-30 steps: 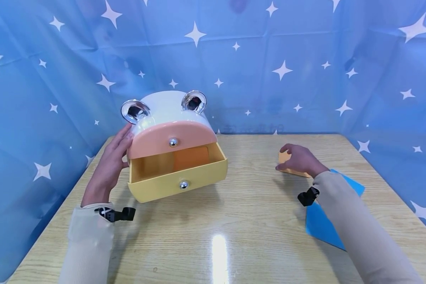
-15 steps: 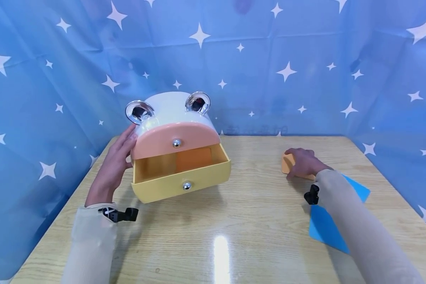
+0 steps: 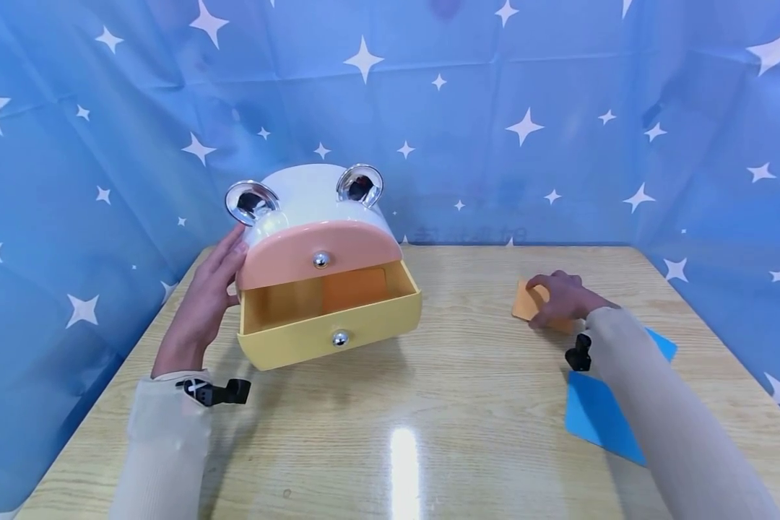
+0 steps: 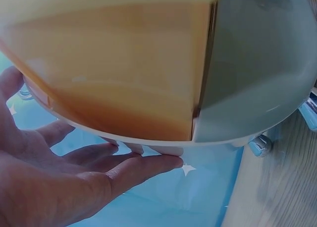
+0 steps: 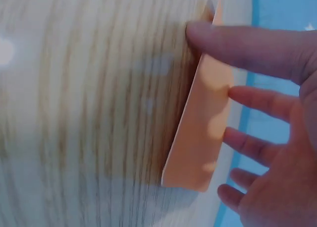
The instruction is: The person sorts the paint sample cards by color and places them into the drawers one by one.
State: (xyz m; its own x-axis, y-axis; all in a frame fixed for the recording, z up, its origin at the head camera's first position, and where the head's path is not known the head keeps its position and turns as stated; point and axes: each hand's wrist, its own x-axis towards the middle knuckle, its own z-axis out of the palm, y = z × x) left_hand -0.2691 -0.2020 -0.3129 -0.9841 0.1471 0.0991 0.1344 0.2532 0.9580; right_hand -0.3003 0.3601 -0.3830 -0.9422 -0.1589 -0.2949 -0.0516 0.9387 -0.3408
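Orange paper (image 3: 529,302) in right hand (image 3: 562,302) grip (edge lifted), table (image 3: 468,404)

Orange paper (image 3: 529,302), blue sheet (image 3: 594,415), yellow drawer (image 3: 330,339), star-patterned backdrop (image 3: 559,123).

Left arm: extended forward on the left side, forearm in a pale sleeve, with a small black camera mount at the wrist. Left hand (image 3: 203,307): held edge-up, palm facing inward, fingers (image 4: 143,166) straight and close together, thumb apart from them.

Right arm: extended forward and angled inward from the lower right, also in a pale sleeve, with a black mount at the wrist. Right hand (image 3: 561,300): palm down, knuckles raised. Fingers (image 5: 247,100) are spread and partly bent, thumb stretched out opposite them, fingertips lowered toward the bench.

Both hands are well apart.
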